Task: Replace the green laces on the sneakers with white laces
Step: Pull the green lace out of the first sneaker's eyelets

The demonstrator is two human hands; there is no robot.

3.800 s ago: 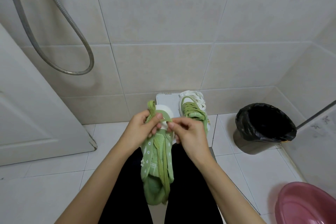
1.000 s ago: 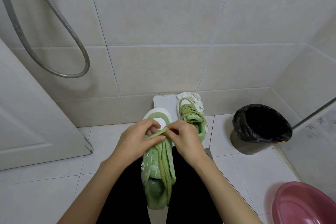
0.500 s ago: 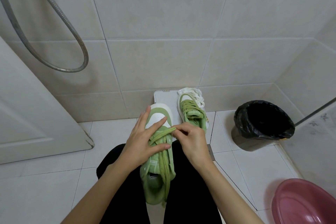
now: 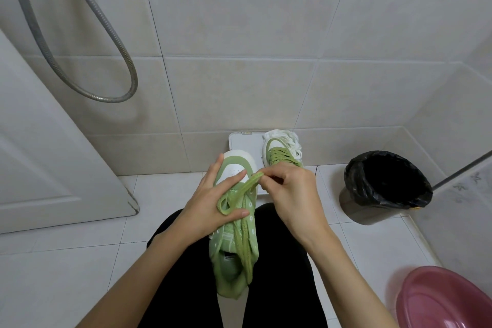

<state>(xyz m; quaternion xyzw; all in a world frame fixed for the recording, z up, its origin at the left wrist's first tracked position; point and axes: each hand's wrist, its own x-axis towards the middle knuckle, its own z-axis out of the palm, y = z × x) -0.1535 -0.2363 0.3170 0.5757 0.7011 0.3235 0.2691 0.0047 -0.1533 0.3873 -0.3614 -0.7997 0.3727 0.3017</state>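
Observation:
A green sneaker [image 4: 234, 255] with a white toe cap lies between my knees, toe pointing away. My left hand [image 4: 213, 202] lies flat over its forefoot, fingers straight, pressing it down. My right hand [image 4: 290, 192] pinches a loop of green lace [image 4: 239, 192] pulled up from the eyelets near the toe. The rest of that lace hangs loose down the tongue. The second green sneaker [image 4: 279, 157], still laced green, stands on a white box [image 4: 243, 144] by the wall, with a bundle of white laces [image 4: 291, 140] beside its toe.
A black-lined bin [image 4: 386, 184] stands on the floor to the right. A pink basin [image 4: 442, 301] is at the bottom right corner. A shower hose [image 4: 106, 34] hangs on the tiled wall at left, next to a white door [image 4: 40, 154].
My left hand let go of the lace and spread flat on the sneaker's forefoot. My right hand drew a loop of green lace up toward the toe.

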